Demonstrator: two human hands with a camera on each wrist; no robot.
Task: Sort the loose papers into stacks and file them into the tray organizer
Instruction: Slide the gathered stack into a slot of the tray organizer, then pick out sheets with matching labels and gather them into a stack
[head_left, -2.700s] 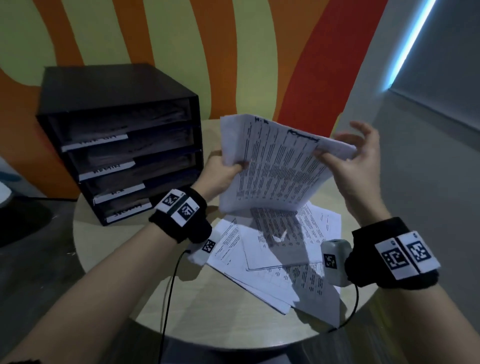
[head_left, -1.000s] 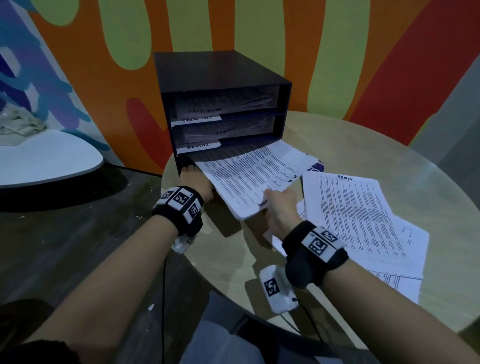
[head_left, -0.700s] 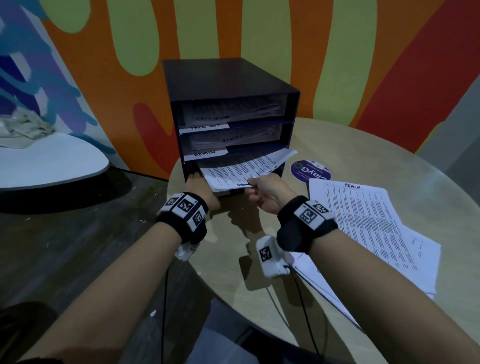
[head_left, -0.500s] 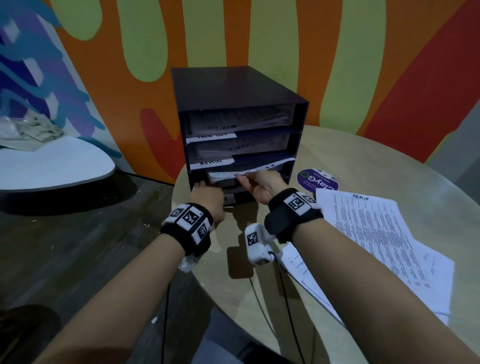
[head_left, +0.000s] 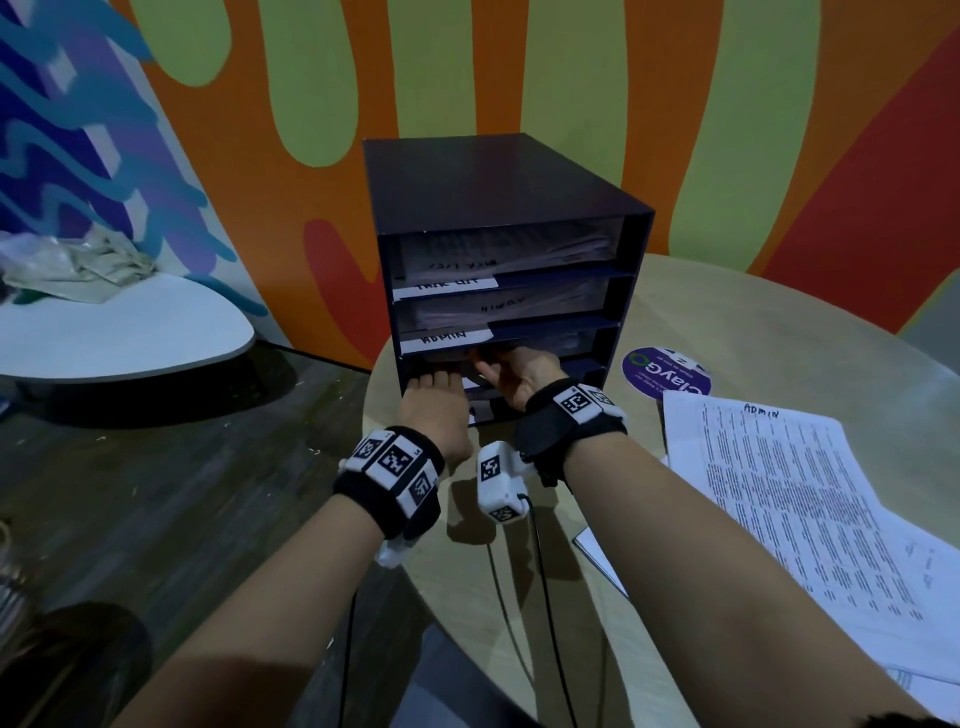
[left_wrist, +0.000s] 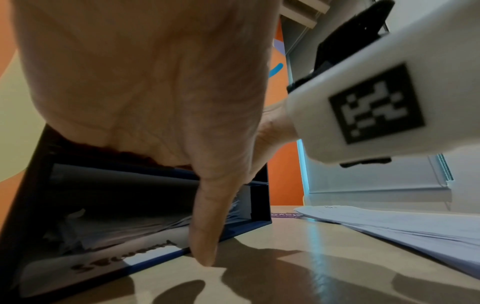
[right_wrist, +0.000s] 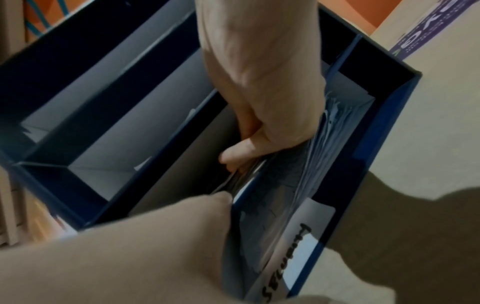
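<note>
Both hands are at the front of the dark blue four-shelf cardboard tray organizer (head_left: 498, 270), which stands at the far left edge of the round pale wooden surface (head_left: 701, 332). The left hand (head_left: 434, 410) has its fingers inside the third slot from the top, under the white "ADMIN" label (head_left: 447, 338), with its thumb pointing down past the organizer's lower front edge; how its grip lies I cannot tell, the fingers being hidden in the slot. The right hand (head_left: 519, 371) reaches into the same slot, its grip pinching the near edge of the sheaf of white printed papers (right_wrist: 233, 179) lodged there. To the right, a loose spread of printed white sheets (head_left: 789, 499), the top one headed "ADMIN", lies on the surface, near a round purple sticker (head_left: 665, 371).
</note>
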